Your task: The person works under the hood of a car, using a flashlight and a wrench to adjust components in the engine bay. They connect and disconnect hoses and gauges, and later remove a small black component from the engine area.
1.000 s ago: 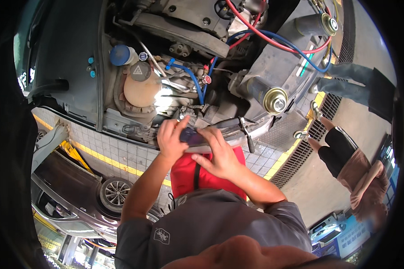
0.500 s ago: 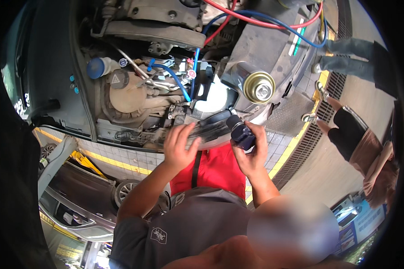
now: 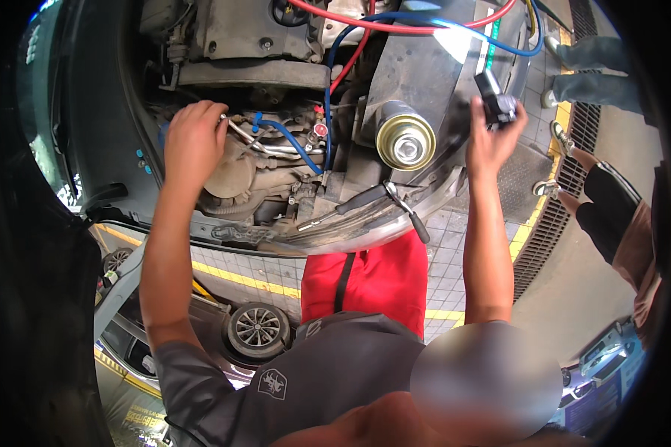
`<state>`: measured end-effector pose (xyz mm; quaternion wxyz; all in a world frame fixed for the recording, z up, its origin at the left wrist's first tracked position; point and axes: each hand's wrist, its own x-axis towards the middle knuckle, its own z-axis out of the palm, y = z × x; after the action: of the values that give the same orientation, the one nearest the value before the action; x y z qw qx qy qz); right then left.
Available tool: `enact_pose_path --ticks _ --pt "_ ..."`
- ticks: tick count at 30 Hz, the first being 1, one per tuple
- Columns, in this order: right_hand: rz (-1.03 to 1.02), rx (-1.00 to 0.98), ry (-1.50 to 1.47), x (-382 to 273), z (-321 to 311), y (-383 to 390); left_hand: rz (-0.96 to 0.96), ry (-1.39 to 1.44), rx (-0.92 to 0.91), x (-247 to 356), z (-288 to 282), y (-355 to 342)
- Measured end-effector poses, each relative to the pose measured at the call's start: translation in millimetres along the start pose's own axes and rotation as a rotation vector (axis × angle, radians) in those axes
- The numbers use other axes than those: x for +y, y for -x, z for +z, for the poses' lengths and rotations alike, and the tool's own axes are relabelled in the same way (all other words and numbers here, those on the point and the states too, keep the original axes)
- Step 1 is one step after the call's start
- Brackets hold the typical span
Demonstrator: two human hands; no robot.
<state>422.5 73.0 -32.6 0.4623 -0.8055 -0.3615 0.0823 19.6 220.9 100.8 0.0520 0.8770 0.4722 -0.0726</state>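
Observation:
My left hand (image 3: 194, 141) is closed at the upper left of the engine bay, beside metal pipes (image 3: 268, 146) and a blue hose (image 3: 291, 141); what its fingers grip is hidden. My right hand (image 3: 490, 145) is raised over the bay's right side, closed on a black handheld device (image 3: 499, 104). Between my hands stands a metal can (image 3: 405, 144) with a gold rim. Hand tools with black handles (image 3: 365, 195) lie along the front edge. A red valve knob (image 3: 320, 130) sits by the hoses.
Red (image 3: 417, 24) and blue hoses cross the upper bay. Two other people, seen by legs (image 3: 596, 84) and shorts (image 3: 604, 216), stand at the right beside a floor grate (image 3: 544, 253). A car wheel (image 3: 258, 328) shows at lower left, behind my arm.
Both hands have moved up and apart: my left to the pipes at upper left, my right, carrying the black device, to the upper right. The device was low between both hands a second ago.

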Motion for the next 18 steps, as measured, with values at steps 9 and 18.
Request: enact_pose_path --ticks 9,18 --pt "0.114 0.061 -0.176 -3.0 50.4 -7.3 -0.353 -0.493 -0.845 -47.7 58.1 -59.7" --pt "0.104 0.071 -0.084 -6.4 51.5 -7.1 -0.506 -0.446 -0.832 -46.7 73.1 -65.3"
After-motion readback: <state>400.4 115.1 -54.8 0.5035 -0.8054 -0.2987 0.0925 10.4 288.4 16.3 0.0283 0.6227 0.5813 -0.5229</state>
